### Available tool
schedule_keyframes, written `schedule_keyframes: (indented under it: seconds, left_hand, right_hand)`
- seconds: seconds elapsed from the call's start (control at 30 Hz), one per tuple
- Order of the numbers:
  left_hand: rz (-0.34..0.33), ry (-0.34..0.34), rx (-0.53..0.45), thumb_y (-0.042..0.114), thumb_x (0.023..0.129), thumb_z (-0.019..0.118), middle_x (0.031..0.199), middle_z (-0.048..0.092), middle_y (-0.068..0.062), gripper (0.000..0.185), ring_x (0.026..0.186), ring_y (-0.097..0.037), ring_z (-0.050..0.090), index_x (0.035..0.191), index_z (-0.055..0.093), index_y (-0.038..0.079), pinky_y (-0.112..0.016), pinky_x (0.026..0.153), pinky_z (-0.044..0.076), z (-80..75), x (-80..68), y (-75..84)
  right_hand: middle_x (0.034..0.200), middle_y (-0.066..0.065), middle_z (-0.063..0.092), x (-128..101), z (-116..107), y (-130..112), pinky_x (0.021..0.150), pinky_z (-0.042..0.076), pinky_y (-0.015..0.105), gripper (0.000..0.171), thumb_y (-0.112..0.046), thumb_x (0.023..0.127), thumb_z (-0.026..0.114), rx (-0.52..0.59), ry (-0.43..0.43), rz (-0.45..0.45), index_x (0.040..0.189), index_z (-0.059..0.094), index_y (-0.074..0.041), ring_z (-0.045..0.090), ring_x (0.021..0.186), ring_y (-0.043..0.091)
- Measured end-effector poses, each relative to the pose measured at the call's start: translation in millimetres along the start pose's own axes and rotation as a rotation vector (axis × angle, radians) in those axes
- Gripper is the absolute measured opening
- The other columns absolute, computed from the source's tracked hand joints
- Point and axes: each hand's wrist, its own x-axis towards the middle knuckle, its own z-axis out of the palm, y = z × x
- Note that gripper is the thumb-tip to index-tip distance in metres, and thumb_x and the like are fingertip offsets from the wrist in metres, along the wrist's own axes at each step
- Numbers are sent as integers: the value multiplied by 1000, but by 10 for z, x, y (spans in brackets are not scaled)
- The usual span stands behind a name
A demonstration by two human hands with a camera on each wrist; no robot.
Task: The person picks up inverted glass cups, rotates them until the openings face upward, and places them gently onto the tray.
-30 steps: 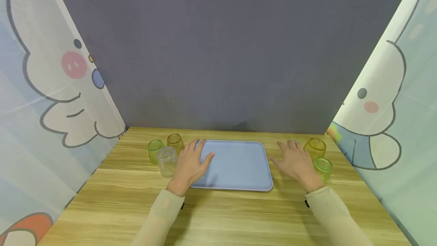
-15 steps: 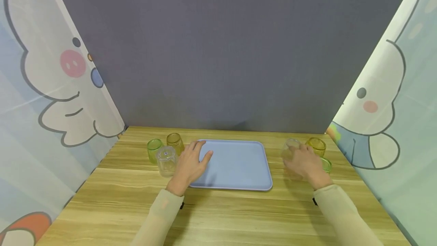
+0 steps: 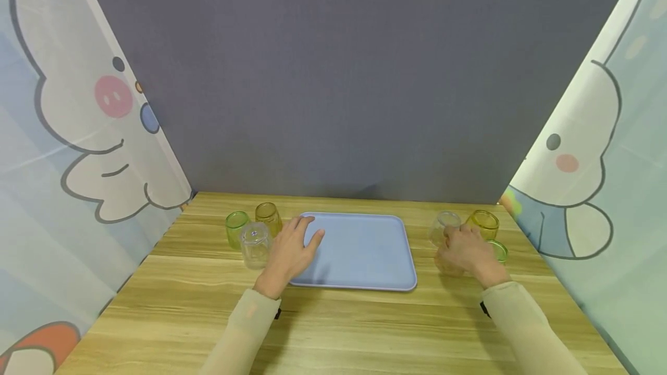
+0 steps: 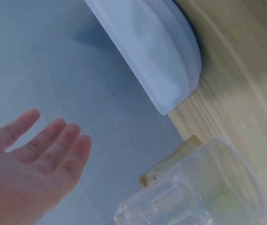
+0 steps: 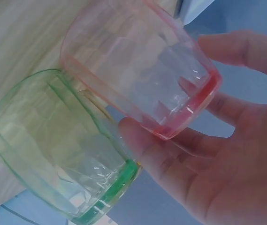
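Note:
My right hand (image 3: pixel 466 250) grips a pink-tinted tumbler (image 5: pixel 138 61), thumb on one side and fingers round the other. The tumbler stands upside down, its thick red base toward the palm. Right beside it is a green tumbler (image 5: pixel 63 140), also upside down. A clear tumbler (image 3: pixel 444 229) and a yellow one (image 3: pixel 483 223) stand just behind the right hand. My left hand (image 3: pixel 290 250), fingers spread and holding nothing, hovers at the left edge of a pale blue tray (image 3: pixel 359 250). Nearest to it is an upturned clear tumbler (image 4: pixel 189 197).
Left of the tray, an amber tumbler (image 3: pixel 268 217) and a green tumbler (image 3: pixel 236 230) stand close behind the clear one. A dark grey panel (image 3: pixel 344 74) rises along the back edge of the wooden table (image 3: pixel 365 328). Cartoon-printed curtains (image 3: pixel 47 190) hang at both sides.
The right hand has moved slightly right and toward the front, and its fingers have closed round the pink tumbler. The clear tumbler behind it now shows more fully. The left hand stays put.

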Motion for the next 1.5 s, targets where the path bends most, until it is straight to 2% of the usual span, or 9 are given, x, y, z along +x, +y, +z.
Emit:
schedule_keyframes:
  seconds: [0.17, 0.4, 0.6, 0.77, 0.9, 1.0, 1.1, 1.3, 1.5]
  left_hand:
    - [2, -9, -7, 48, 105, 49, 141, 56, -16, 56, 131, -39, 51, 141, 57, 5, -58, 103, 44, 3, 2, 2]
    - [-1, -5, -14, 47, 105, 50, 139, 58, -13, 53, 130, -37, 53, 139, 59, 8, -56, 104, 45, 8, 3, 10]
    - [3, 7, -18, 46, 104, 52, 138, 59, -11, 51, 129, -36, 55, 137, 61, 8, -55, 103, 46, 18, 3, 25]
    - [-19, 10, -49, 48, 104, 51, 136, 60, -10, 50, 124, -33, 57, 137, 61, 11, -54, 97, 49, 19, 0, 33]
    - [-48, 6, -115, 48, 104, 53, 130, 62, -8, 49, 117, -28, 60, 137, 61, 13, -52, 90, 51, 22, 2, 28]
    - [-65, 11, -180, 46, 103, 55, 130, 62, -7, 47, 116, -27, 59, 137, 61, 13, -49, 91, 50, 24, 6, 30]
    - [-66, 29, -233, 44, 103, 58, 129, 63, -7, 45, 115, -26, 59, 135, 62, 13, -46, 93, 51, 26, 12, 42]
    - [-34, 58, -380, 39, 102, 60, 128, 63, -13, 45, 115, -33, 60, 134, 61, 6, -47, 96, 51, 57, 39, 74]
    - [-62, 63, -516, 37, 103, 60, 132, 60, -19, 48, 119, -34, 59, 138, 58, 5, -49, 99, 49, 78, 45, 105]
  right_hand:
    - [103, 22, 57, -9, -29, -1, 64, 48, 57, 15, -22, 85, 61, 15, 4, -2, 93, 60, -9, 54, 100, 51]
    - [109, 26, 61, -21, -70, -22, 75, 51, 60, 35, -20, 90, 60, 29, 17, -23, 115, 62, 4, 58, 103, 51]
    - [100, 21, 62, -15, -104, -56, 75, 52, 54, 39, -22, 91, 63, 38, 55, -68, 115, 60, 8, 60, 92, 38]
    - [107, 25, 62, -21, -133, -105, 75, 51, 53, 42, -23, 91, 64, 74, 93, -89, 119, 60, 9, 59, 96, 39]
    - [112, 25, 62, -38, -161, -156, 76, 50, 52, 43, -25, 91, 64, 120, 116, -83, 121, 60, 6, 57, 98, 38]
    - [112, 23, 61, -51, -185, -193, 76, 49, 49, 44, -26, 91, 65, 167, 136, -77, 123, 60, 5, 56, 96, 34]
    - [105, 17, 61, -60, -201, -222, 74, 47, 44, 46, -26, 92, 66, 226, 159, -73, 125, 60, 5, 55, 89, 29]
    - [83, 6, 57, -38, -173, -254, 71, 42, 36, 37, -27, 93, 69, 355, 228, -70, 115, 61, 2, 51, 76, 22]
    - [101, 14, 63, -40, -96, -297, 76, 44, 36, 41, -29, 94, 70, 502, 275, -30, 120, 60, 1, 56, 93, 26]
